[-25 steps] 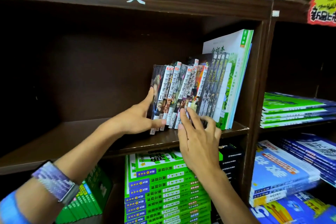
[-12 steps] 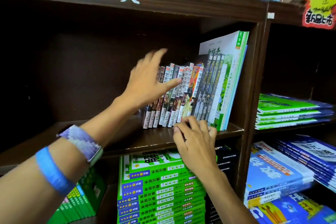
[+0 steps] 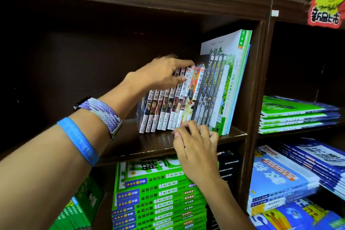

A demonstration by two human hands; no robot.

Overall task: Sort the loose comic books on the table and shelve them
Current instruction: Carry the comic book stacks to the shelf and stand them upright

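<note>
Now left hand (image 3: pixel 164 73) and right hand (image 3: pixel 196 147) grip comic books (image 3: pixel 168 108).

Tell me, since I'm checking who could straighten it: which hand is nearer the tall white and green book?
Right. The right hand sits at the shelf edge just below the tall white and green book; the left hand rests on the comic row's tops, farther left.

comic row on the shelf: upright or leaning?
Leaning. The comic row tilts right, tops resting toward the tall green-spined books; left hand grips the tops.
</note>
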